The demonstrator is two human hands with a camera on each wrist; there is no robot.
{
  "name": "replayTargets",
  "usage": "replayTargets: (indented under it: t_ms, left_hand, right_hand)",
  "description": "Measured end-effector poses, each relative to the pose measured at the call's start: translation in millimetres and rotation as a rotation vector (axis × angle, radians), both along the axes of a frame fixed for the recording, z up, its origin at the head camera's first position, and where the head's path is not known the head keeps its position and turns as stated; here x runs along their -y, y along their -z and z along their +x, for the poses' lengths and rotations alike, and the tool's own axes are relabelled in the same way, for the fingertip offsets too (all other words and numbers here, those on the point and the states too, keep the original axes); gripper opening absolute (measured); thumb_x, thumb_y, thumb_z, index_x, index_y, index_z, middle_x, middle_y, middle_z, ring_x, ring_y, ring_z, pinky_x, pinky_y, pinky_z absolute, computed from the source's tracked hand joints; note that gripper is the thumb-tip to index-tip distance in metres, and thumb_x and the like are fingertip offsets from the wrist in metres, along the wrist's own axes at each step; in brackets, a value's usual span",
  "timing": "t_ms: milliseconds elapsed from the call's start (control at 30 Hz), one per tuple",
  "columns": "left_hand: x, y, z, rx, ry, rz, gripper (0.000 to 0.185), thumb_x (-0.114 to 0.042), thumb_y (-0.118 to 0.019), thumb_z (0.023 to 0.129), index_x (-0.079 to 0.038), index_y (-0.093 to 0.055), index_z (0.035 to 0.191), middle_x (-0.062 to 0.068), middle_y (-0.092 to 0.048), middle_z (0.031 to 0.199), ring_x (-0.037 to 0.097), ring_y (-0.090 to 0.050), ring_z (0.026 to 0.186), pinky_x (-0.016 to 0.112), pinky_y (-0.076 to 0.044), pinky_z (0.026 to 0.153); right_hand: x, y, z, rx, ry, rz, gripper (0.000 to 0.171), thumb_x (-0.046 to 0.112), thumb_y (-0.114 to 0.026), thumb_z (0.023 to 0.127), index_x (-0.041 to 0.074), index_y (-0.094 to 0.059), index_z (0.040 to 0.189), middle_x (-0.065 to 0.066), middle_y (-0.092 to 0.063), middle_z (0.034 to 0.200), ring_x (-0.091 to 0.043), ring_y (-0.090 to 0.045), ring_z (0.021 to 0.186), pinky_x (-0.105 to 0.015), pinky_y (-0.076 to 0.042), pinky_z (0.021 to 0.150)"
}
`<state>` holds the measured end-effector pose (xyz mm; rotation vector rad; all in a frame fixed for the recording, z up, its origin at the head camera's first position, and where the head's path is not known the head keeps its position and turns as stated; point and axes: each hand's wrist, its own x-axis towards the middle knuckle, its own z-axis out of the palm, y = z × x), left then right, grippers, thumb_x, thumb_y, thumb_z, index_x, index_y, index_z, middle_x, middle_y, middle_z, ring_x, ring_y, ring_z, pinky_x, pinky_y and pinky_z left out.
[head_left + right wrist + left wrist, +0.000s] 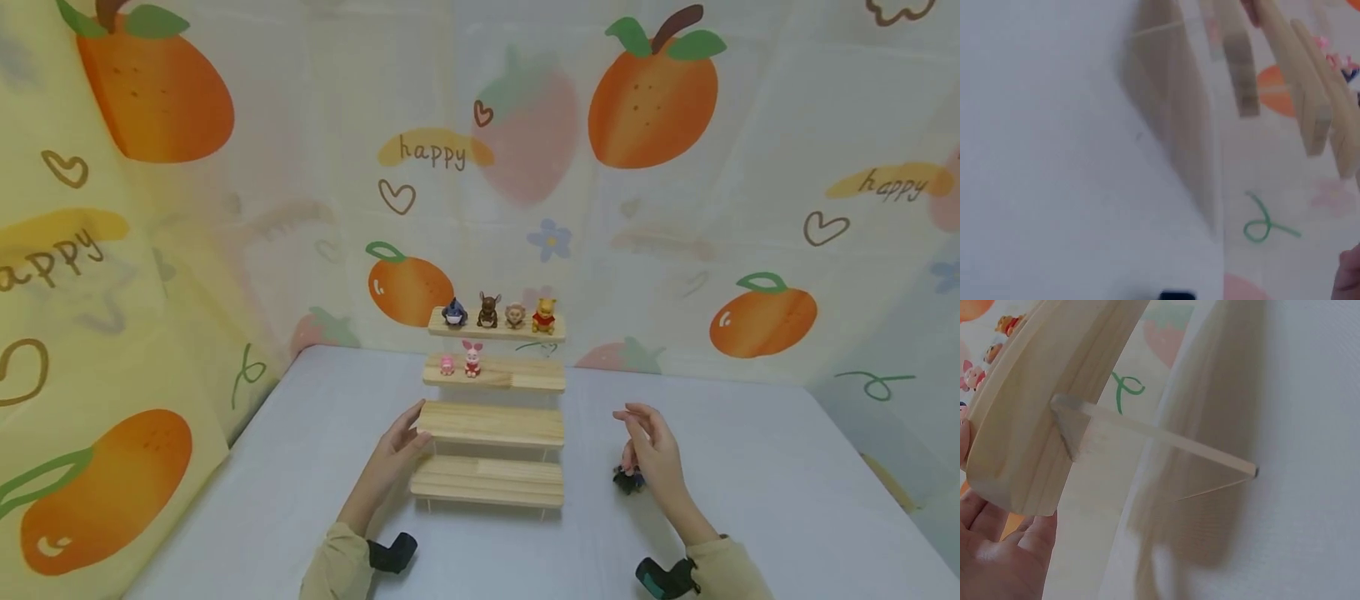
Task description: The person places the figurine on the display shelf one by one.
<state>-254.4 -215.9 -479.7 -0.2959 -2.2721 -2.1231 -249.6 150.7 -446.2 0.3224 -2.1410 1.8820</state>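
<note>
A tiered wooden display shelf [491,423] with clear supports stands on the table. My left hand [393,450] grips the left end of its third board from the top. In the left wrist view, the fingers of my left hand [997,550] bend around the corner of that board [1041,419]. My right hand [658,454] hovers right of the shelf, fingers loosely bent. Just below it is a small dark object [628,481], partly covered, its kind unclear. Only a bit of my right hand [1349,275] enters the right wrist view.
On the top board sit a donkey figurine [453,313], a brown figurine [488,311], a pale one [515,315] and a yellow bear in red [543,317]. Two pink figurines [472,360] occupy the second board's left half. A fruit-printed cloth [660,217] hangs behind the white table [750,483].
</note>
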Motion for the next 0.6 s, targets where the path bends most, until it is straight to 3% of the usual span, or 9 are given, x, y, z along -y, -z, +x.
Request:
replayTargets:
  t_ms: [133, 267, 367, 467, 600]
  left_hand:
    - [1, 1.3, 0.7, -0.004, -0.003, -0.002, 0.060, -0.023, -0.057, 0.089, -0.009, -0.029, 0.140, 0.012, -0.025, 0.143, 0.029, -0.040, 0.119, 0.040, -0.034, 0.097]
    - [1, 2.2, 0.3, 0.000, 0.002, -0.001, 0.060, -0.024, -0.057, 0.089, -0.011, -0.029, 0.140, 0.010, -0.026, 0.142, 0.027, -0.040, 0.119, 0.039, -0.034, 0.097]
    - [1, 3.6, -0.1, 0.011, 0.006, 0.002, 0.059, -0.023, -0.056, 0.089, -0.012, -0.028, 0.140, 0.010, -0.026, 0.143, 0.027, -0.039, 0.119, 0.040, -0.033, 0.097]
    - [2, 3.7, -0.2, 0.009, 0.015, 0.010, 0.059, -0.021, -0.056, 0.090, -0.011, -0.027, 0.140, 0.012, -0.024, 0.143, 0.029, -0.038, 0.120, 0.041, -0.033, 0.097]
    - [2, 3.4, 0.6, 0.003, 0.009, 0.012, 0.059, -0.021, -0.056, 0.090, -0.010, -0.028, 0.140, 0.013, -0.024, 0.143, 0.030, -0.039, 0.119, 0.041, -0.033, 0.097]
  right_hand:
    - [-14, 11.0, 3.8, 0.090, 0.026, 0.078, 0.027, 0.010, -0.045, 0.095, -0.004, -0.042, 0.118, 0.006, -0.058, 0.100, -0.013, -0.046, 0.040, -0.026, -0.043, 0.034]
    - [-24, 23.0, 9.0, 0.135, 0.045, 0.145, 0.031, 0.010, -0.052, 0.092, -0.007, -0.043, 0.116, -0.019, -0.056, 0.105, -0.012, -0.046, 0.039, -0.030, -0.042, 0.034]
    - [-27, 30.4, 15.0, 0.165, 0.043, 0.188, 0.032, 0.005, -0.056, 0.088, -0.008, -0.044, 0.114, -0.030, -0.051, 0.109, -0.012, -0.045, 0.039, -0.029, -0.041, 0.034]
    - [-26, 35.3, 20.1, 0.202, 0.055, 0.234, 0.033, -0.004, -0.059, 0.083, -0.006, -0.046, 0.114, -0.028, -0.054, 0.099, -0.012, -0.045, 0.039, -0.026, -0.042, 0.035]
    - [-25, 37.0, 22.2, 0.216, 0.076, 0.307, 0.037, -0.010, -0.057, 0.081, -0.006, -0.047, 0.115, -0.015, -0.053, 0.075, -0.013, -0.046, 0.039, -0.025, -0.043, 0.035]
